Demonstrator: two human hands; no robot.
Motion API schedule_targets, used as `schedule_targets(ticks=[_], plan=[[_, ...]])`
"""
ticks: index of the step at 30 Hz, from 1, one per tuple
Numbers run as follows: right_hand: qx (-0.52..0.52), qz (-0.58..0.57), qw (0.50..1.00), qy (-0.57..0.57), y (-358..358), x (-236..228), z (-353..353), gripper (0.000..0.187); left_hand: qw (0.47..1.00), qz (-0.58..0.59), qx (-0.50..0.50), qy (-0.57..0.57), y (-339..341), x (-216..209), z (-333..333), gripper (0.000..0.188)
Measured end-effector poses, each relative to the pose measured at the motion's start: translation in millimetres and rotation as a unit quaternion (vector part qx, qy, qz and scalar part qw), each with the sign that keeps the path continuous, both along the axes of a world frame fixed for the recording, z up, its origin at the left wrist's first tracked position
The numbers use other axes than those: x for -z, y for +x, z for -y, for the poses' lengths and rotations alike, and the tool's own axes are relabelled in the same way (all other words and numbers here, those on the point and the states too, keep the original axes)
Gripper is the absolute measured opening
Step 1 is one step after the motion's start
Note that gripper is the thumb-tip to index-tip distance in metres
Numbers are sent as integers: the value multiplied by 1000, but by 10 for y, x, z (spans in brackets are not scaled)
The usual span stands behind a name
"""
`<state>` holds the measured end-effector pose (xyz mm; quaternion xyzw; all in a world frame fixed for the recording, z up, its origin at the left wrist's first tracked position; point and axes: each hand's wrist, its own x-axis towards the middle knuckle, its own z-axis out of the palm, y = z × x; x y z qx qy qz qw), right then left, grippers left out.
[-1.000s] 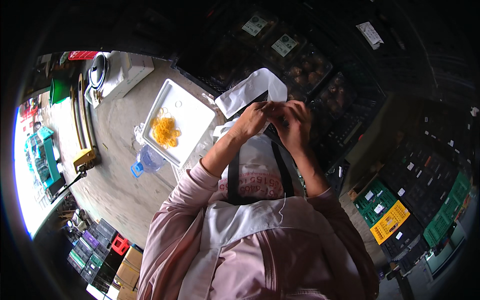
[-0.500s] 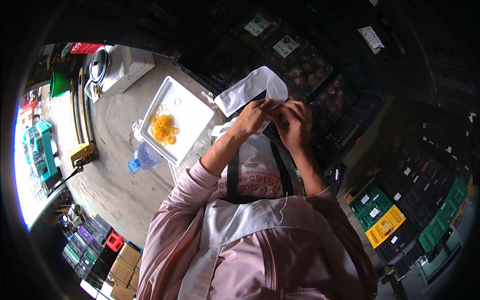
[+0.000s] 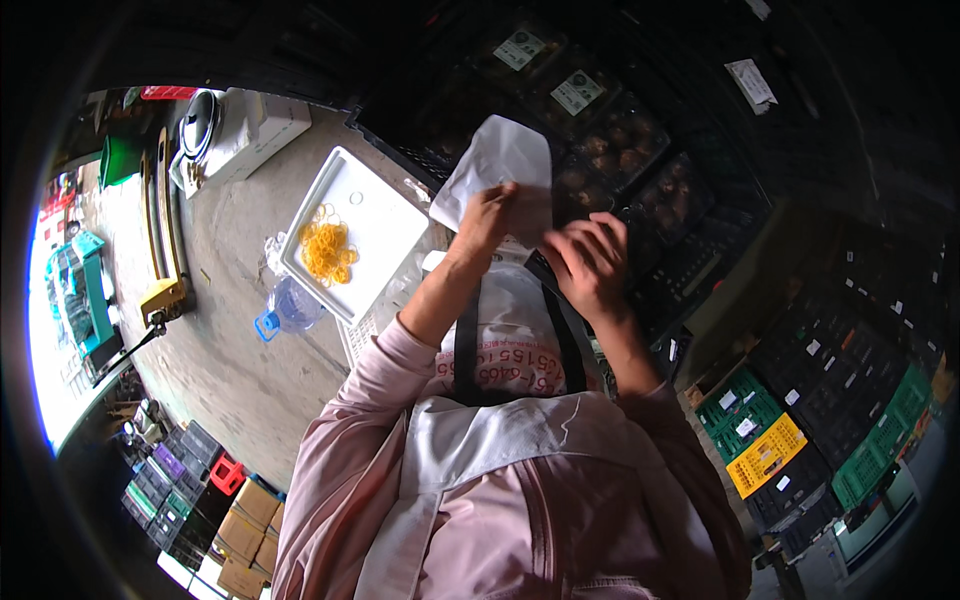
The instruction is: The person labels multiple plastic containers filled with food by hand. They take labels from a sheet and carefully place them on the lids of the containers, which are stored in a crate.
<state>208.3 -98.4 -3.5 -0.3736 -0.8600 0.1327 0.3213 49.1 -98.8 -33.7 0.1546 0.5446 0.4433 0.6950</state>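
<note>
My left hand (image 3: 488, 215) is closed on the lower part of a white sheet (image 3: 512, 160), which looks like thin paper or plastic. The sheet stands up in front of a dark crate (image 3: 690, 262), partly covering it. To the right of the sheet, my right hand (image 3: 592, 262) is apart from it, fingers spread and a little blurred, with nothing visible in them. Beyond the hands, the crate holds several clear plastic boxes (image 3: 622, 150) of round brown pieces. Two of those boxes bear white labels (image 3: 577, 92).
Left of my left arm, a white tray (image 3: 385, 215) carries a heap of yellow rubber bands (image 3: 328, 252). Beside it lies a clear bottle with a blue cap (image 3: 292, 308). Stacked crates (image 3: 765, 455) stand at the right, and a pallet jack (image 3: 163, 295) at the far left.
My hands were together at the sheet's lower edge; the right has come away to the right and lower. The left has shifted slightly left, and the sheet now stands more upright.
</note>
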Motion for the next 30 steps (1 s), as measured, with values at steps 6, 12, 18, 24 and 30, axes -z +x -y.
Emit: schedule_targets(ticks=[6,12,18,24,30], plan=[[91,-379,773,-501,368,-153,-49,7,971,-124,-190,-81,-700,-263,226,26],[111,-294,772,-553,113,476,-894,19,877,-428,-112,-189,-1847,-210,1038,22],[26,-170,852,-494,-685,1236,-1497,23,569,-811,131,-41,-1926,-283,1046,17],[-31,-141,849,-508,-955,1752,-1617,24,571,-746,296,173,-1334,-195,258,10],[-59,-78,868,-488,-943,1834,-1634,25,647,-616,404,196,-1036,-356,-256,23]])
